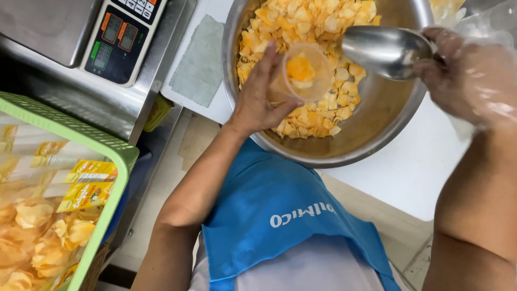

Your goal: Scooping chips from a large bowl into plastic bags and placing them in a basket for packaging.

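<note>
Shiny metal bowl (377, 134), glossy metal scoop (382, 49), clear plastic cup (301, 75)

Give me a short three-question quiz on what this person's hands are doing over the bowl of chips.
1. True or false: the left hand holds a clear plastic cup above the metal bowl.
2. What does the right hand hold: A) tongs, B) a metal scoop, C) a knife?
3. What covers the right hand?

Key
1. True; the cup already has a few chips in it.
2. B.
3. A thin clear plastic glove.
</note>
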